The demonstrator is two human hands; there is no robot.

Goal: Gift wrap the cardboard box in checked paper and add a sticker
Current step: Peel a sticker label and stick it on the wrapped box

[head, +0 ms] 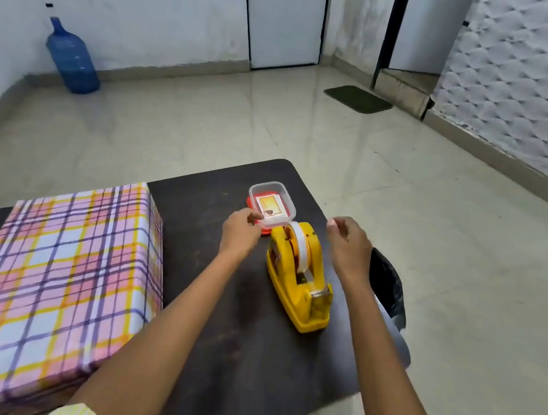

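The box (51, 266), wrapped in pink, yellow and purple checked paper, lies on the left of the dark table (233, 333). At the table's far edge a small clear plastic container (273, 186) sits on its red lid (249, 201) and holds stickers (267, 206). My left hand (240, 234) pinches the container's near left rim with thumb and fingers. My right hand (348, 247) hovers to the right of the container, above the table edge, with its fingers loosely curled and nothing in them.
A yellow tape dispenser (295, 272) with a white roll stands between my forearms. A black plastic bag (389, 283) hangs off the table's right side. On the floor are a blue water jar (71, 58) by the far wall and a dark mat (358, 98).
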